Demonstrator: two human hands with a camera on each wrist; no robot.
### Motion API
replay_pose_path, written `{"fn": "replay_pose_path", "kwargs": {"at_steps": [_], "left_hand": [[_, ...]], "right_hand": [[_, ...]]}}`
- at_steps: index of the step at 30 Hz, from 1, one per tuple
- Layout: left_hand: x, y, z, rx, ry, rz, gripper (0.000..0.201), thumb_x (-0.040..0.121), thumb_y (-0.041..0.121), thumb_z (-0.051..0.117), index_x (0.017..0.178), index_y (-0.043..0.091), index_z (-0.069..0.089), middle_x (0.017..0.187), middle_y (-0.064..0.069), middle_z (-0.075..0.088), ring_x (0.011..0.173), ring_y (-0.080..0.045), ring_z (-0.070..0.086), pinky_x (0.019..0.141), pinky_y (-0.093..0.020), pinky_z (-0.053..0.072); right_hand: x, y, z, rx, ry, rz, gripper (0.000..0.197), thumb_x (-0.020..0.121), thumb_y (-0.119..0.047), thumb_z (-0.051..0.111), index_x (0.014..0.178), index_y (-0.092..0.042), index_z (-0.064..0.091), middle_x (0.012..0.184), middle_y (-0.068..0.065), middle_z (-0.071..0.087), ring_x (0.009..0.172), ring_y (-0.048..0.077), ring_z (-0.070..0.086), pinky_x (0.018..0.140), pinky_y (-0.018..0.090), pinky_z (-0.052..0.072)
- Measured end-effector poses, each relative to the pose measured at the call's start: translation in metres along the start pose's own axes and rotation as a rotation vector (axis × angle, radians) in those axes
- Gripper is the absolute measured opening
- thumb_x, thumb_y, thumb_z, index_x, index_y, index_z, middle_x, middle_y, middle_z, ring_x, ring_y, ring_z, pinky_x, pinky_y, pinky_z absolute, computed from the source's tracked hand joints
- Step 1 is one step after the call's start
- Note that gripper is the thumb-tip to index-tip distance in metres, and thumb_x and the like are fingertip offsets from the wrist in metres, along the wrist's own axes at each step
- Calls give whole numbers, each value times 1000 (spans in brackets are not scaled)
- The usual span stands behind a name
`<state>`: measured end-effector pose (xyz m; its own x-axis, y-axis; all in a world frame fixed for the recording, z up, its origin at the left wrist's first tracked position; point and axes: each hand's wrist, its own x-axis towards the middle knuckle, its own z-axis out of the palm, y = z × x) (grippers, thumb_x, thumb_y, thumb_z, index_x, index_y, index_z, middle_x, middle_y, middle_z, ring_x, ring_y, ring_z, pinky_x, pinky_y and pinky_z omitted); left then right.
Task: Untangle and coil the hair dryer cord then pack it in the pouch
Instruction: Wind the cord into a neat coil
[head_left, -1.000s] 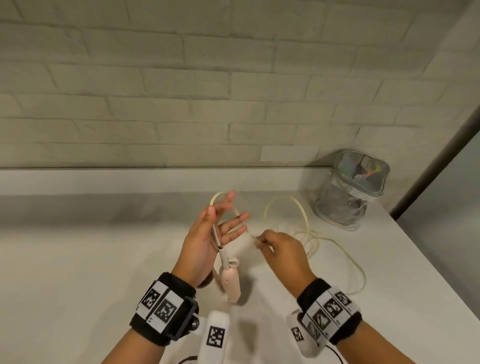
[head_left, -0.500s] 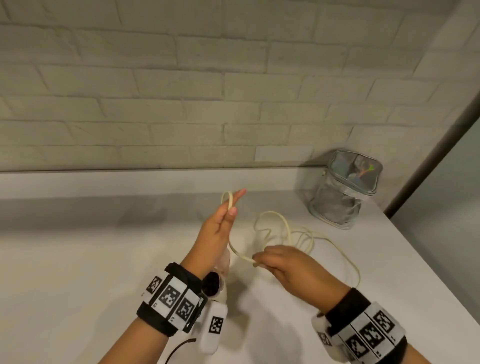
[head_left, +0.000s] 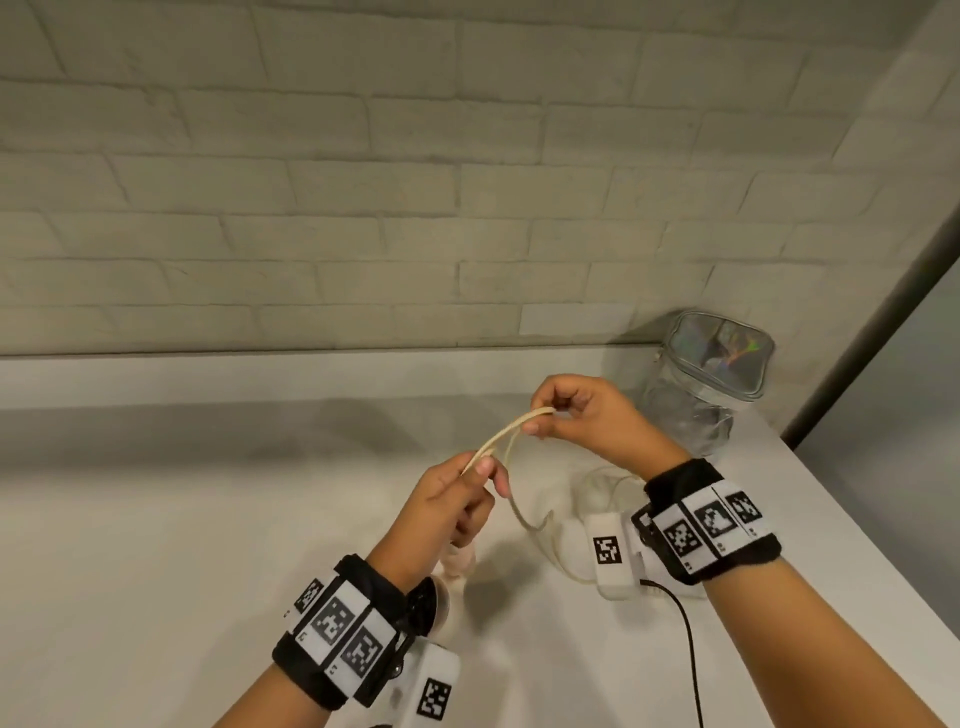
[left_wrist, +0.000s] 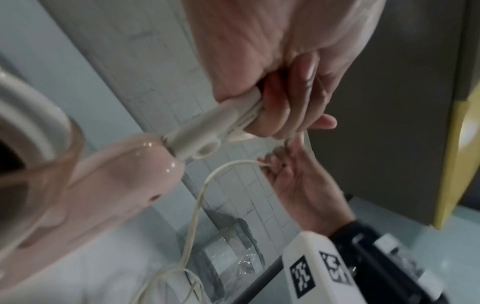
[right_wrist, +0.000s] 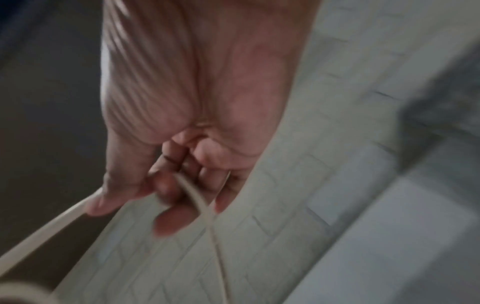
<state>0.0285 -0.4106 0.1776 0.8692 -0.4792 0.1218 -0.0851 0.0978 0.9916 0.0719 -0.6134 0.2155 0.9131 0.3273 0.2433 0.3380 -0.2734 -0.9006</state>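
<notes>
Cord (head_left: 511, 434) pinched taut between both hands; only the left wrist view shows the dryer (left_wrist: 98, 185) gripped too.

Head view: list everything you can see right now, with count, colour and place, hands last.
Cord: one, cream, pulled between both hands above the table; slack loops lie on the table under the right wrist.
Hair dryer: one, pink with a white folding handle, hanging below the left hand.
Pouch: one, clear with an iridescent top, at the table's back right corner by the wall.
Table: one, white.
Wall: white brick, behind the table.
Black cable: one, running from the right wrist unit toward the bottom edge.
Wristbands: two, black with white marker tags, one per wrist.
Left hand: grips the dryer handle and pinches the cord.
Right hand: pinches the cord.
</notes>
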Motion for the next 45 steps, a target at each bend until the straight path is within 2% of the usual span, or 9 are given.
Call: {"fn": "replay_pose_path", "kwargs": {"at_steps": [5, 9, 16, 21, 24, 27, 30, 39, 45], "left_hand": [[-4, 0, -5, -68, 16, -11, 36, 80, 51, 43, 75, 18, 54, 43, 10, 25, 40, -8, 15, 39, -17, 19], [-2, 0, 7, -31, 35, -22, 31, 87, 45, 39, 77, 18, 51, 43, 11, 25, 40, -7, 15, 39, -17, 16], [1, -3, -4, -151, 198, 6, 33, 87, 40, 33, 88, 13, 52, 43, 11, 27, 39, -5, 18, 39, -17, 17], [7, -5, -29, -324, 335, 33, 34, 92, 43, 35, 96, 15, 53, 43, 11, 27, 34, -3, 18, 39, -19, 13], [6, -7, -40, -392, 359, 31, 36, 89, 41, 31, 99, 16, 55, 42, 11, 27, 33, -3, 18, 41, -23, 11], [5, -8, -41, -418, 323, 25, 38, 89, 40, 31, 99, 14, 57, 41, 11, 26, 33, -3, 17, 41, -23, 10], [7, -6, -34, -391, 265, 3, 38, 87, 39, 33, 95, 12, 58, 41, 9, 26, 32, -3, 17, 40, -22, 10], [10, 2, -8, -110, 204, 46, 35, 97, 31, 24, 106, 12, 52, 47, 0, 54, 43, -11, 50, 46, -20, 43], [3, 3, -1, 51, 100, 57, 36, 94, 44, 29, 107, 23, 55, 51, 0, 59, 46, -26, 46, 41, -26, 34]], "right_hand": [[-7, 37, 8, 431, -18, 131, 18, 76, -28, 70, 82, -15, 60, 70, 2, 67, 67, 16, 63, 73, 24, 53], [1, 38, 43, 397, 159, 285, 17, 97, -25, 39, 85, -18, 47, 61, 0, 46, 40, 10, 33, 36, 19, 31], [-35, 65, 82, -907, -245, 362, 29, 98, -29, 33, 115, -6, 40, 92, 14, 64, 81, 33, 60, 53, 31, 32], [-63, 47, 81, -810, -68, -1, 31, 96, -26, 36, 127, -19, 38, 107, 5, 63, 80, 26, 63, 59, 32, 49], [-70, 48, 65, -864, 53, -153, 36, 87, -10, 52, 120, -24, 50, 82, -1, 64, 61, 16, 61, 49, 23, 48], [-68, 39, 60, -722, 57, -10, 29, 89, -10, 56, 114, -25, 62, 93, -6, 70, 80, 9, 65, 67, 12, 42], [-60, 27, 65, -701, -106, 102, 24, 94, -21, 47, 112, -24, 63, 109, -5, 68, 98, 12, 61, 76, 15, 37], [-40, -36, 66, -609, -413, -55, 15, 91, -22, 53, 95, -14, 65, 90, 0, 68, 74, 5, 49, 68, 21, 36], [-39, -36, 50, -439, -143, -32, 22, 78, -33, 69, 63, -29, 55, 55, -26, 56, 52, 5, 47, 54, 19, 35]]}}
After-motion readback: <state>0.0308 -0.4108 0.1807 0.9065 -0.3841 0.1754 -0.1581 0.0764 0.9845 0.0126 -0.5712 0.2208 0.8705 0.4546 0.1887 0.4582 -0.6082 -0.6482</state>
